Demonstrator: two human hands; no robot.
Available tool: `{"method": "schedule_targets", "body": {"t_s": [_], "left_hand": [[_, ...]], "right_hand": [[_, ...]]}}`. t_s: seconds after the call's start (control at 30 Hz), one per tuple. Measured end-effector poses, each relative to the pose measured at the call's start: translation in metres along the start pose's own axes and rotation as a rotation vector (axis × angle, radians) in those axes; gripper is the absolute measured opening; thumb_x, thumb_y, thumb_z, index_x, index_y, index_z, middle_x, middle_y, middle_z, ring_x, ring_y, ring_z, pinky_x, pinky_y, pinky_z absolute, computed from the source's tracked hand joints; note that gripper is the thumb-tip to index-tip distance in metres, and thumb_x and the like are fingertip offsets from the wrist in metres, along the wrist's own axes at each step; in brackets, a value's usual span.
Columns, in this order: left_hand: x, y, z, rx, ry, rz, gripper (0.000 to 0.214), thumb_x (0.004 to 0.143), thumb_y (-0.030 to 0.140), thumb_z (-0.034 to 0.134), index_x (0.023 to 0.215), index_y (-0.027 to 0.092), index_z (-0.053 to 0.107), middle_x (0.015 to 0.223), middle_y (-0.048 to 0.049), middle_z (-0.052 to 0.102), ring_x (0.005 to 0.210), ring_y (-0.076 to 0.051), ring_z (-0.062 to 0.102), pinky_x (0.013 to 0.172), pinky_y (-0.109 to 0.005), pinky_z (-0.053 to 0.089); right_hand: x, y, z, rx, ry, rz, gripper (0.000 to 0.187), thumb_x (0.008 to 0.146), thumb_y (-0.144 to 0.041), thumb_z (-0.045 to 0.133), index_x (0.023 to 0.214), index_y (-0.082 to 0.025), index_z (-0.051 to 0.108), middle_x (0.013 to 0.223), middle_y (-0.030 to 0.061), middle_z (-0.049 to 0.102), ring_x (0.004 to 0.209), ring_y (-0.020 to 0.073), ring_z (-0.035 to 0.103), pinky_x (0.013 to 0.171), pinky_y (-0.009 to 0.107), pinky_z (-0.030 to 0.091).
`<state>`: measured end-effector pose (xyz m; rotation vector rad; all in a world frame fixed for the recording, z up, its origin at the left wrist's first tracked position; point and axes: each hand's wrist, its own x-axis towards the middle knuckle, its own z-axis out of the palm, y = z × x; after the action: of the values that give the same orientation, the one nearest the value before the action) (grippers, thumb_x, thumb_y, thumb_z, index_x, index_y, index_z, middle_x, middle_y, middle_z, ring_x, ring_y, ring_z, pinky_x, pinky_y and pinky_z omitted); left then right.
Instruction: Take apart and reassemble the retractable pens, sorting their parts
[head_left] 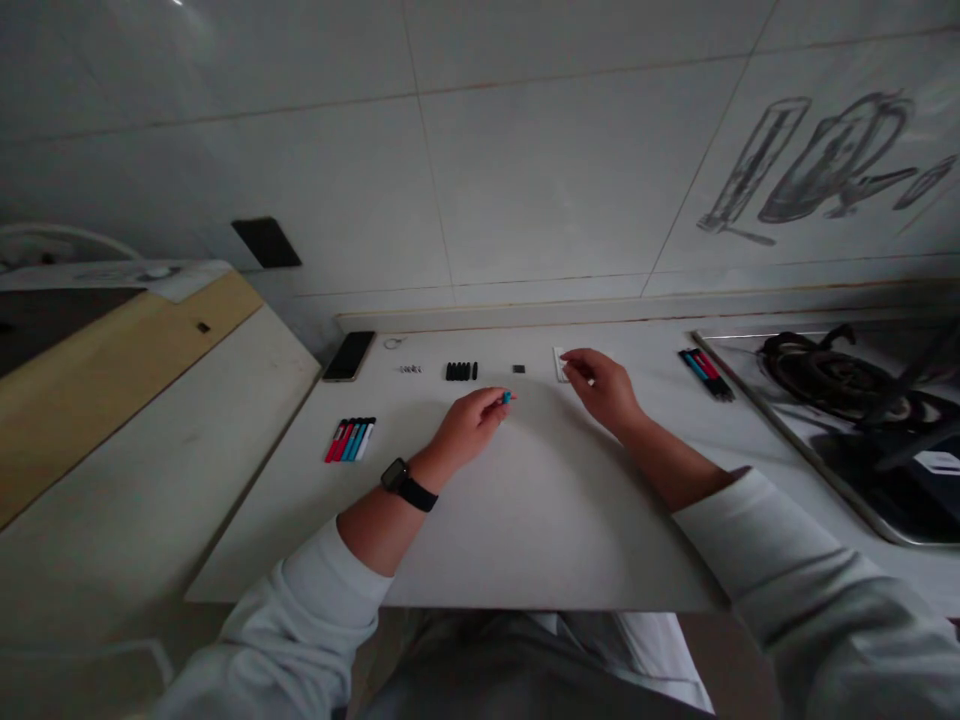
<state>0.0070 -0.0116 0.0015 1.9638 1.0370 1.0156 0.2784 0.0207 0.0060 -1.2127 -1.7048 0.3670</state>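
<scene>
My left hand (474, 420) pinches a small blue piece (507, 397) with a reddish tip, held a little above the white worktop (517, 520). My right hand (606, 392) has its fingertips pressed together over a small flat white piece (558, 366). What those fingers hold, if anything, is too small to tell. Between the hands, farther back, lies a small dark square (519, 369). A row of short black caps (461, 372) and a cluster of tiny metal parts (409, 370) lie beyond my left hand.
At the left stand out several coloured pens or markers (350, 440) side by side, with a phone (349, 356) behind them and a small ring (393, 343). More dark, red and blue pens (706, 374) lie beside the gas stove (832, 400) at the right. A tiled wall (540, 190) bounds the back.
</scene>
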Motion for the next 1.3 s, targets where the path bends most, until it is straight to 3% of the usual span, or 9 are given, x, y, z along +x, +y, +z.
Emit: {"method": "schedule_targets", "body": {"t_s": [0.1, 0.23, 0.4, 0.63, 1.3], "left_hand": [[0.0, 0.005, -0.002, 0.088, -0.007, 0.054, 0.023, 0.098, 0.031, 0.059, 0.115, 0.022, 0.072, 0.101, -0.0065, 0.073, 0.087, -0.018, 0.065, 0.084, -0.031, 0.051], [0.001, 0.007, -0.004, 0.159, -0.015, 0.125, 0.021, 0.099, 0.03, 0.058, 0.111, 0.022, 0.073, 0.102, -0.0077, 0.073, 0.093, -0.021, 0.064, 0.088, -0.034, 0.049], [0.001, 0.009, -0.004, 0.206, -0.064, 0.133, 0.022, 0.099, 0.031, 0.058, 0.109, 0.023, 0.075, 0.098, -0.0075, 0.071, 0.094, -0.022, 0.064, 0.087, -0.034, 0.049], [0.0, 0.009, -0.005, 0.204, -0.052, 0.146, 0.023, 0.098, 0.029, 0.061, 0.115, 0.025, 0.076, 0.099, -0.0075, 0.071, 0.093, -0.022, 0.064, 0.088, -0.034, 0.048], [-0.001, 0.012, -0.005, 0.33, -0.055, 0.195, 0.013, 0.098, 0.025, 0.063, 0.102, 0.02, 0.075, 0.094, -0.0053, 0.071, 0.088, -0.018, 0.065, 0.079, -0.029, 0.05]], "right_hand": [[-0.016, -0.031, 0.025, 0.158, -0.112, -0.002, 0.021, 0.092, -0.04, 0.064, 0.098, -0.021, 0.068, 0.086, 0.0056, 0.072, 0.076, 0.0178, 0.067, 0.072, 0.03, 0.053], [-0.03, -0.055, 0.041, 0.2, -0.144, -0.026, 0.019, 0.095, -0.039, 0.063, 0.094, -0.021, 0.069, 0.089, 0.0063, 0.073, 0.079, 0.0178, 0.068, 0.073, 0.03, 0.053], [-0.033, -0.051, 0.044, 0.2, -0.121, -0.031, 0.019, 0.094, -0.04, 0.066, 0.097, -0.021, 0.071, 0.088, 0.0055, 0.074, 0.079, 0.0185, 0.069, 0.075, 0.031, 0.055], [-0.031, -0.054, 0.034, 0.045, -0.141, -0.184, 0.015, 0.097, -0.033, 0.063, 0.096, -0.024, 0.075, 0.089, 0.0054, 0.074, 0.082, 0.0198, 0.067, 0.078, 0.033, 0.053], [-0.033, -0.051, 0.04, 0.179, -0.217, -0.176, 0.016, 0.096, -0.035, 0.066, 0.101, -0.022, 0.073, 0.091, 0.0057, 0.072, 0.077, 0.0167, 0.066, 0.071, 0.03, 0.055]]}}
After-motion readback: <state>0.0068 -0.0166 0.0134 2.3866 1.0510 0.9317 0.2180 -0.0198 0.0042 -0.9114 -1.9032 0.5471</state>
